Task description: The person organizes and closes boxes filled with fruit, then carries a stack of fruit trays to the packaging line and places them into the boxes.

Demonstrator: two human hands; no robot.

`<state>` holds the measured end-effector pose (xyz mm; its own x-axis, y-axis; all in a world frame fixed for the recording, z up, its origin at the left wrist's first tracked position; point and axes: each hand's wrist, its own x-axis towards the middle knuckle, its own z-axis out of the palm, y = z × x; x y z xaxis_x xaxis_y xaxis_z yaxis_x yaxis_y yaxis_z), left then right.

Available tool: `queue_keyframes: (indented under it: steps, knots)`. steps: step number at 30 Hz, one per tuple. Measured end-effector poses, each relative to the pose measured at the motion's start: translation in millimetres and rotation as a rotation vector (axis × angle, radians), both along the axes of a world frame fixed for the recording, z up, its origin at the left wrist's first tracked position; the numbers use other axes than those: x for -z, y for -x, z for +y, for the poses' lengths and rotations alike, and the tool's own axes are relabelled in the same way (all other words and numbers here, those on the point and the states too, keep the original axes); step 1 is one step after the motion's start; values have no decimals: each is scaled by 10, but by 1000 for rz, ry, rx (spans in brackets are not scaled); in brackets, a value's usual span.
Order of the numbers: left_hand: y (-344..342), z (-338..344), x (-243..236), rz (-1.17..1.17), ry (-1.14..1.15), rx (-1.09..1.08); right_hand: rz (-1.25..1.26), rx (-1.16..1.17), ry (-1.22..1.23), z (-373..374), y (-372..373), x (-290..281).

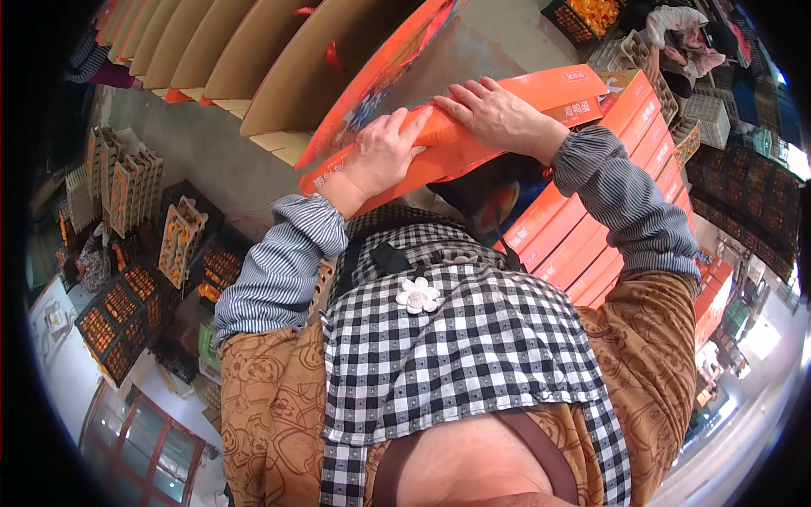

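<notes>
In front of my chest I hold an orange printed cardboard box (507,89), its long side facing me. My left hand (382,159) grips its left part, fingers bent over the upper edge and thumb stretched along the orange side. To the right, my right hand (494,117) lies over the same upper edge with its fingers curled across the board. The undersides of both hands are hidden. Close by my right arm rises a stack of closed orange boxes (583,245). Beyond my left hand stands a row of open cardboard boxes (279,76) with brown insides.
Pulp egg trays (135,186) are stacked at the left, near black crates (127,308) with orange contents. Another crate of orange items (587,17) sits at the far right. A person's sleeve (89,55) shows at the upper left edge.
</notes>
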<state>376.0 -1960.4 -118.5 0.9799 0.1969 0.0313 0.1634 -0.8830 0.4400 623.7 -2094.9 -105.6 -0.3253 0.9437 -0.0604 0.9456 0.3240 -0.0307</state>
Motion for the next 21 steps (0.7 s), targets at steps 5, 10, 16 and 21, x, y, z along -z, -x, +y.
queue_keyframes:
  steps: [5, 10, 16, 21]
  knots:
    - [-36, 9, -56, 47, 128, -19, 14, 19, -162, -45, 50, 120]
    - [-290, -136, -63, 204, 158, -51, -37, 56, -284, -135, 67, 176]
    - [-359, -176, -113, 187, 181, -124, -48, 20, -238, -138, 9, 185]
    - [-374, -195, 62, 113, 13, -122, 11, 74, -45, -70, -21, -3]
